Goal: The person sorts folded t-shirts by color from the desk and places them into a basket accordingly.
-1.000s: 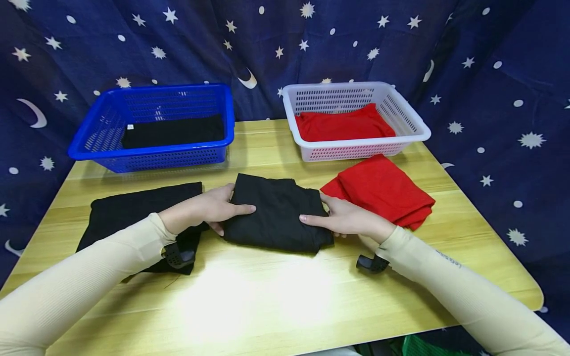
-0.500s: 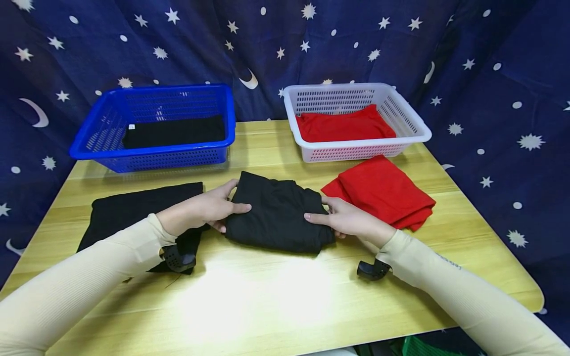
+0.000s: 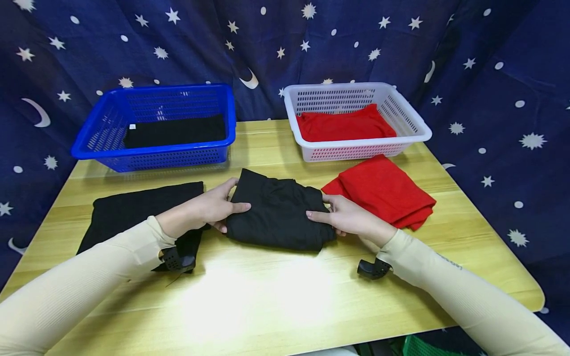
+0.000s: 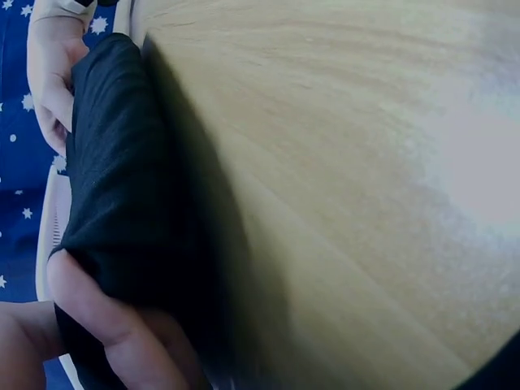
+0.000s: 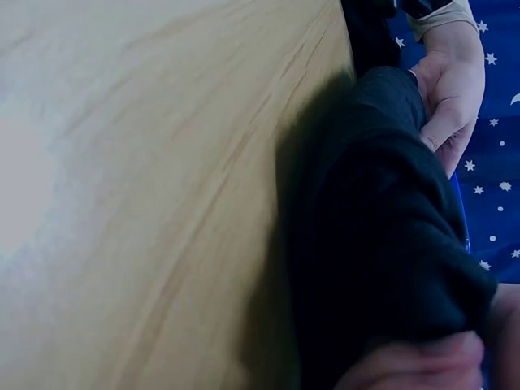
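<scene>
A folded black garment spans the middle of the table between the two hands. My left hand pinches its left edge, thumb on top and the other fingers at the side and beneath. At the opposite edge my right hand grips it the same way, thumb lying over the cloth. In the left wrist view the garment shows as a thick rolled fold casting a shadow on the wood. The right wrist view shows the fold from the other end, with fingers curled at its near end.
Another folded black garment lies to the left, partly under the left forearm. A folded red cloth lies on the right. Behind stand a blue basket holding black cloth and a white basket holding red cloth. A starry curtain hangs behind the table.
Both hands and the black garment have shifted slightly to the right. The garment's far left corner has risen a little, and its near edge sits slightly higher in the head view.
</scene>
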A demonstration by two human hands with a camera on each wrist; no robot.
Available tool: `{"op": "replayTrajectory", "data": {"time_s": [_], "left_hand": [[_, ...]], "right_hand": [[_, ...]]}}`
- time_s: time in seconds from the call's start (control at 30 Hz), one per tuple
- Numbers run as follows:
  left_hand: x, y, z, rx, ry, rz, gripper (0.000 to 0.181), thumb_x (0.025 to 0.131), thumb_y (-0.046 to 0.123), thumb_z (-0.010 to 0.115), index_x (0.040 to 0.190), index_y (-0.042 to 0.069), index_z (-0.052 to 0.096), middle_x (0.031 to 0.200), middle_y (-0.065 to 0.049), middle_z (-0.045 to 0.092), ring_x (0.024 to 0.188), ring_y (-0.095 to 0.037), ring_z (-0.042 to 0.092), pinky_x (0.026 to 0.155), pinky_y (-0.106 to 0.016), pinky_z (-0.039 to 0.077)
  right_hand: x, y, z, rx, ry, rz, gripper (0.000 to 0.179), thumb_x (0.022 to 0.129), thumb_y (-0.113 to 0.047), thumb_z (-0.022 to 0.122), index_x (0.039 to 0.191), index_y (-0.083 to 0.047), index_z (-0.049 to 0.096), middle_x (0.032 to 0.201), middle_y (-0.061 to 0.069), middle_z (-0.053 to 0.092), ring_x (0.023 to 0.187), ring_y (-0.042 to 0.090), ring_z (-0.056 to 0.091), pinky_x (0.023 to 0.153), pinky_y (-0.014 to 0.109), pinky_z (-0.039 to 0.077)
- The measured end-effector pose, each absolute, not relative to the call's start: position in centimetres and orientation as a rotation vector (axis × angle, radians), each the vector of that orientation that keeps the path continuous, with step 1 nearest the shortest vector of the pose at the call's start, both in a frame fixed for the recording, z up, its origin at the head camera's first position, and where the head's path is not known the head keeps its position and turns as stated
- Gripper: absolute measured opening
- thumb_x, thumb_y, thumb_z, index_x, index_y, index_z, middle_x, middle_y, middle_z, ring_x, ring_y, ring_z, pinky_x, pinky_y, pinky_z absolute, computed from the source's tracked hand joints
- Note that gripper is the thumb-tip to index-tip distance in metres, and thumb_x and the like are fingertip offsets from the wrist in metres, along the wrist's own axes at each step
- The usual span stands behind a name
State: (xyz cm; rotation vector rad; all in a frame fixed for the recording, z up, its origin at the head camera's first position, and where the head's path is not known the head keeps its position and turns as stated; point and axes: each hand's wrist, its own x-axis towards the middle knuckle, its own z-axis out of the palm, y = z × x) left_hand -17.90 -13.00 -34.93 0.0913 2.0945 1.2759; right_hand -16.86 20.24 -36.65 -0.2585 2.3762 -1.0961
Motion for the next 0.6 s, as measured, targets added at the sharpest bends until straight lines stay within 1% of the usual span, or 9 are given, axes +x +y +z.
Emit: {"op": "replayTrajectory", "data": {"time_s": [0.07,0.1,0.17,0.27,0.37,0.43,0.5,0.6], "left_hand": [[-17.87,-13.00,-34.96,0.081,2.082,1.267,0.085,0.100,0.030,0.063,0.161,0.030,0.005,0.143,-0.022,0.045,0.051,-0.016,0.054,0.054,-0.029,0.055],[-17.86,-13.00,-34.97,0.080,2.072,1.265,0.084,0.099,0.031,0.064,0.161,0.029,0.007,0.138,-0.024,0.051,0.053,-0.016,0.056,0.054,-0.029,0.055],[-17.79,-13.02,-34.97,0.077,2.054,1.259,0.086,0.098,0.033,0.065,0.161,0.028,0.007,0.129,-0.021,0.057,0.054,-0.016,0.057,0.054,-0.029,0.055],[-17.76,-13.12,-35.03,0.102,2.032,1.254,0.083,0.098,0.034,0.066,0.161,0.028,0.011,0.132,-0.016,0.056,0.058,-0.016,0.060,0.054,-0.029,0.055],[-17.72,-13.20,-35.13,0.125,1.999,1.274,0.083,0.099,0.033,0.065,0.161,0.033,0.009,0.135,-0.013,0.055,0.064,-0.018,0.062,0.054,-0.029,0.056],[-17.67,-13.22,-35.25,0.128,1.979,1.291,0.081,0.099,0.031,0.064,0.160,0.036,0.010,0.128,-0.014,0.061,0.066,-0.019,0.063,0.055,-0.029,0.056],[-17.60,-13.21,-35.35,0.134,1.970,1.304,0.078,0.100,0.030,0.063,0.158,0.037,0.012,0.117,-0.014,0.066,0.063,-0.019,0.062,0.054,-0.030,0.056],[-17.52,-13.24,-35.55,0.149,1.982,1.309,0.072,0.100,0.029,0.063,0.156,0.036,0.017,0.111,-0.014,0.065,0.059,-0.019,0.060,0.054,-0.030,0.055]], "right_hand": [[-16.81,20.25,-36.60,-0.263,2.369,-1.108,0.072,0.090,-0.045,0.072,0.148,-0.011,0.046,0.050,-0.002,0.042,0.042,0.016,0.045,0.046,0.029,0.042],[-16.77,20.27,-36.56,-0.256,2.363,-1.117,0.073,0.090,-0.044,0.072,0.148,-0.010,0.045,0.050,-0.002,0.041,0.042,0.016,0.044,0.046,0.029,0.042],[-16.76,20.27,-36.56,-0.242,2.356,-1.131,0.076,0.089,-0.044,0.073,0.150,-0.008,0.043,0.049,-0.003,0.040,0.042,0.015,0.043,0.046,0.029,0.042],[-16.79,20.30,-36.60,-0.220,2.351,-1.136,0.082,0.090,-0.044,0.072,0.152,-0.004,0.038,0.049,-0.004,0.039,0.042,0.015,0.043,0.045,0.028,0.041],[-16.85,20.32,-36.72,-0.207,2.345,-1.137,0.084,0.090,-0.044,0.071,0.153,-0.002,0.035,0.049,-0.004,0.039,0.043,0.015,0.043,0.046,0.028,0.041],[-16.79,20.35,-36.75,-0.194,2.344,-1.142,0.088,0.091,-0.044,0.071,0.155,0.000,0.030,0.049,-0.004,0.039,0.043,0.015,0.043,0.046,0.029,0.042],[-16.74,20.34,-36.77,-0.193,2.347,-1.147,0.090,0.091,-0.044,0.070,0.156,0.000,0.027,0.050,-0.004,0.039,0.043,0.015,0.042,0.047,0.029,0.042],[-16.71,20.34,-36.78,-0.193,2.352,-1.150,0.092,0.091,-0.045,0.070,0.157,0.002,0.025,0.050,-0.005,0.038,0.043,0.014,0.039,0.047,0.029,0.041]]}}
